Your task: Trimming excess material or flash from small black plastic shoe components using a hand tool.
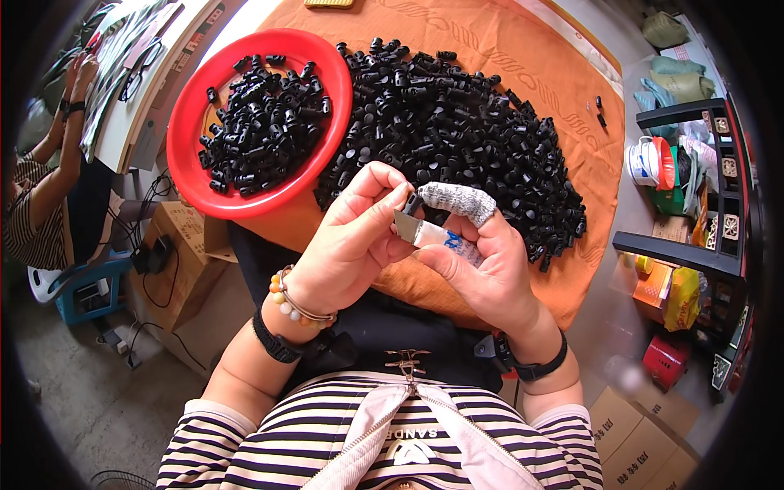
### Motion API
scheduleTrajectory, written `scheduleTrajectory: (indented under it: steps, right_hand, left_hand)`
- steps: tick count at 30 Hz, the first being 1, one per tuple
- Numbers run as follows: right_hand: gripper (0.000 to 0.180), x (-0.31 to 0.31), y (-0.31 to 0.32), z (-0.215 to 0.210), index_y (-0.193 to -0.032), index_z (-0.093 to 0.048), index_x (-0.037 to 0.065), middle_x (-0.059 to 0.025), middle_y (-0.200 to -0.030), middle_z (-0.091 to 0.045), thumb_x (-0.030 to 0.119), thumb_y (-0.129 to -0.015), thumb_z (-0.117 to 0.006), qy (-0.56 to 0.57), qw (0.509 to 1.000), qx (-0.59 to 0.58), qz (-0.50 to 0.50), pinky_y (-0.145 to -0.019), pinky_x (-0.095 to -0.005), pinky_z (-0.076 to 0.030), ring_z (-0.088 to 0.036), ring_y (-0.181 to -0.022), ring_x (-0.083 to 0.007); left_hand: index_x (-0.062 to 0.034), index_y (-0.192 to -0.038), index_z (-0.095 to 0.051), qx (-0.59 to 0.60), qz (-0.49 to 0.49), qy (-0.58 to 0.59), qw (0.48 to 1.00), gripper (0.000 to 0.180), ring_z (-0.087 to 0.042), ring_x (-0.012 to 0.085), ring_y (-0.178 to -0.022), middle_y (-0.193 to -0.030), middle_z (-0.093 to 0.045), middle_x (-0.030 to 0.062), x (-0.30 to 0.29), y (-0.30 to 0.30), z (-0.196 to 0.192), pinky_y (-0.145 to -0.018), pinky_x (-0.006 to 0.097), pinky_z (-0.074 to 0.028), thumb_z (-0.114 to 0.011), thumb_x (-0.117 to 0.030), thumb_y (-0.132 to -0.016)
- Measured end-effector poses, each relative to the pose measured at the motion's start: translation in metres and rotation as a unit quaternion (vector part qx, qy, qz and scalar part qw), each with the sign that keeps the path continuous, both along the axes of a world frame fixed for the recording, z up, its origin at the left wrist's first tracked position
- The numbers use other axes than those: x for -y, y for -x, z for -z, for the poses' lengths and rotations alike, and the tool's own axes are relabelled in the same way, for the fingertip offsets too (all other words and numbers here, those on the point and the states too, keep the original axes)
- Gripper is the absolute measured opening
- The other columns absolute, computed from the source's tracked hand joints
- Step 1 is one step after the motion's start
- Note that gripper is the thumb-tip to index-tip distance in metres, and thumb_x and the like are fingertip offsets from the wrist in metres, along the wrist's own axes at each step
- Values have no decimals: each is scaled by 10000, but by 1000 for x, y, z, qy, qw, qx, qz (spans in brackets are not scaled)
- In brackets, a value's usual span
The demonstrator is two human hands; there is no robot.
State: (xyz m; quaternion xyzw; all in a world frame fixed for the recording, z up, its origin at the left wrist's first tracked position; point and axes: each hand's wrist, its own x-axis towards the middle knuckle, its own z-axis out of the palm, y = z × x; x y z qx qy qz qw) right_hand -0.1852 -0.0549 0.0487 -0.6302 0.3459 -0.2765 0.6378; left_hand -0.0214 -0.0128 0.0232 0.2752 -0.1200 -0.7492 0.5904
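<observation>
My left hand (363, 216) pinches a small black plastic cord lock (414, 202) between thumb and fingertips. My right hand (498, 253) is closed around a short flat blade (406, 226) whose grip is wrapped in white with blue marks (449, 239). The blade's metal end is right by the cord lock, close to my left fingers; whether it touches cannot be made out. A grey knitted finger cover (457, 198) sits on my right index finger, which bends over the cord lock. Beyond my hands lies a large heap of similar black cord locks (441, 114).
A red round basin (184, 155) with more black pieces stands left of the heap on an orange cloth (572, 82). Two loose pieces (601, 114) lie at the right. A black shelf rack (678, 253) stands right, cardboard boxes (637, 441) below. Another person's arms (69, 122) are at far left.
</observation>
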Motion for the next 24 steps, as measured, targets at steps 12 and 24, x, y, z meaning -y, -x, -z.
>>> scheduleTrajectory:
  steps: [12,24]
  right_hand:
    - [376,-1,-1,0,-1162,-500,5,-77,-945,-637,78,-821,-638,-16,999,42,2,-731,-211,-452,-554,-848,-62]
    - [341,-1,-1,1,-1152,-526,15,-57,-947,-637,55,-828,-626,-40,999,37,2,-746,-213,-462,-560,-840,-57]
  left_hand:
    - [-128,-993,-440,-8,13,0,1000,65,-470,2,-689,-831,-490,-52,-2,0,-1,-556,158,-361,-456,-166,-942]
    - [-124,-993,-447,-3,20,1,1000,65,-472,1,-700,-845,-509,-48,-1,-3,0,-549,155,-358,-456,-163,-941]
